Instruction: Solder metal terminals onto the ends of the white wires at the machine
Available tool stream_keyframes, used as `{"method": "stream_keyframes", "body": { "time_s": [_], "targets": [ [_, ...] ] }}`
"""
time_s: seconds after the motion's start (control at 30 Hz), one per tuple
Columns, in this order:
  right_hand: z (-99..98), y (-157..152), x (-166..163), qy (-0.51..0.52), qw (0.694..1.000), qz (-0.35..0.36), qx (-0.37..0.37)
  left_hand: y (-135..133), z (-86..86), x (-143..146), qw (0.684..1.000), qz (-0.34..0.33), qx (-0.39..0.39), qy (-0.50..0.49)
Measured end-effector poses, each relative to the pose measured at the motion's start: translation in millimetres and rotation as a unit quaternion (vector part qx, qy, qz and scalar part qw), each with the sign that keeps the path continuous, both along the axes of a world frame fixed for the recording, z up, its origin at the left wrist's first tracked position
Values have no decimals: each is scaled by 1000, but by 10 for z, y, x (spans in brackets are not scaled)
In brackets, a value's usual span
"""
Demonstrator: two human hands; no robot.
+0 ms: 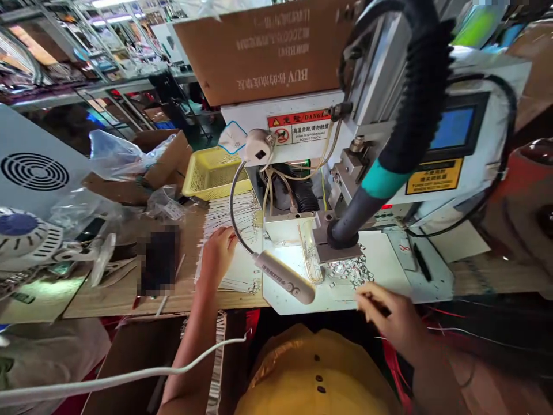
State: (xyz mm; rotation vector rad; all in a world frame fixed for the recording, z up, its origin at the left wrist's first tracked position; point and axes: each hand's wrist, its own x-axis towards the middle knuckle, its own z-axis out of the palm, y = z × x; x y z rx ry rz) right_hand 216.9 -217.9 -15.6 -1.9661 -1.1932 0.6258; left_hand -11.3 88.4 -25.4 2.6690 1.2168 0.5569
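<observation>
Two piles of material flank a slim lamp [287, 280]: thin white strands [228, 213] laid side by side on the bench [188, 291] at its left, and small bright pieces [358, 274] heaped on the machine's white plate [328, 294] at its right. The strands lie roughly parallel, probably so that single ones can be picked out by the fingers; the pieces sit close to the near edge, likely to keep them within short reach. The lamp hangs low on a gooseneck [232, 213], presumably to light the plate. Behind the heap, a ribbed hose [425, 86] leads down to a metal block [339, 253], and a warning label [300, 128] faces the worker.

The left hand [220, 252] reaches forward over the strands, arm extended, fingers bent and gathered narrowly; from where I stand, I cannot tell whether a strand is pinched. The right hand [384, 308] is nearer the body, just beside the plate's front edge, its forearm slanting inward from the right. Thumb and fingers curl toward one another, pointing at the heap; whether anything lies between the tips cannot be made out.
</observation>
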Motion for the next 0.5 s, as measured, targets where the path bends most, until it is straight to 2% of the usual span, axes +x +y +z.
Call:
{"method": "stream_keyframes", "body": {
  "time_s": [0.07, 0.13, 0.23, 0.3, 0.4, 0.5],
  "targets": [
    [-100, -22, 136, -64, 991, -107, 49, -12, 28, -49, 999, 2, -7, -42],
    [-182, 11, 202, -124, 976, -156, 87, -71, 102, -70, 997, -4, 2, -81],
    [-256, 123, 190, -189, 962, -160, 119, -285, 244, -54, 992, -37, 9, -117],
    [-278, 195, 158, -211, 957, -150, 131, -505, 303, -25, 990, -88, -31, -106],
    [-271, 237, 126, -214, 954, -147, 148, -849, 298, 26, 976, -169, -121, -64],
    [-208, 178, 89, -182, 956, -174, 154, -1080, 246, 70, 970, -179, -155, -63]
  ]
}}
